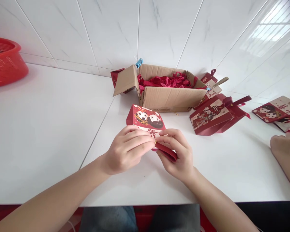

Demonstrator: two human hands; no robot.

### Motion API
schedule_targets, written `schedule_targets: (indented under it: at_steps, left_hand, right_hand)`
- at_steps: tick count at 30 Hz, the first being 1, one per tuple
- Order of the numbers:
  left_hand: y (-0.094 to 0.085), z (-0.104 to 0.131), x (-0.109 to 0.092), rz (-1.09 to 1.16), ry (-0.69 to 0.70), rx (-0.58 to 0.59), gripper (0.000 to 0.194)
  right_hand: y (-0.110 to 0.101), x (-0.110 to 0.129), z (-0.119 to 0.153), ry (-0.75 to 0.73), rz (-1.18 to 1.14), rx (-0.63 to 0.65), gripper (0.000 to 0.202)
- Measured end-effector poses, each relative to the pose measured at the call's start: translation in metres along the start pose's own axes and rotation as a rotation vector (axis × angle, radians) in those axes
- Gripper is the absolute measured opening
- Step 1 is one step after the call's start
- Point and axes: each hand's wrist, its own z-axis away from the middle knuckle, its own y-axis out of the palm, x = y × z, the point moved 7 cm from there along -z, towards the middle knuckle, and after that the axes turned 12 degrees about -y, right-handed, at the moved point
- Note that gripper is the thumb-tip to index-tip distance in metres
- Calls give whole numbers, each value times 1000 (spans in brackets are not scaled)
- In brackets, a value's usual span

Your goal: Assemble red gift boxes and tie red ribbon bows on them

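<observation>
A red gift box [148,117] with two cartoon faces printed on it lies tilted on the white table in front of me. My left hand [129,148] is closed on the top end of this box, fingertips near a small gold fastener [155,141]. Opposite it, my right hand [177,153] pinches the same end, with the red looped strap handle [167,152] between its thumb and fingers. Both hands meet at the fastener. My fingers cover part of the box's printed lettering and the underside of the strap.
Behind the box stands an open cardboard carton [174,98] full of red ribbons [169,81]. Finished-looking red gift boxes [211,116] stand to its right. A red plastic basket [8,64] is at the far left. At the right edge, another person's hand [284,143] rests near more boxes [268,111].
</observation>
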Motion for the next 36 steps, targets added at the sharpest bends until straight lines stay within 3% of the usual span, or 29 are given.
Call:
schedule_targets:
  at_steps: [23, 36]
  left_hand:
    - [2, 4, 2, 10, -7, -4, 17]
    - [4, 7, 7, 90, -110, 21, 27]
  right_hand:
    - [-1, 4, -3, -127, -1, 4, 23]
    - [-2, 8, -8, -178, 38, -16, 22]
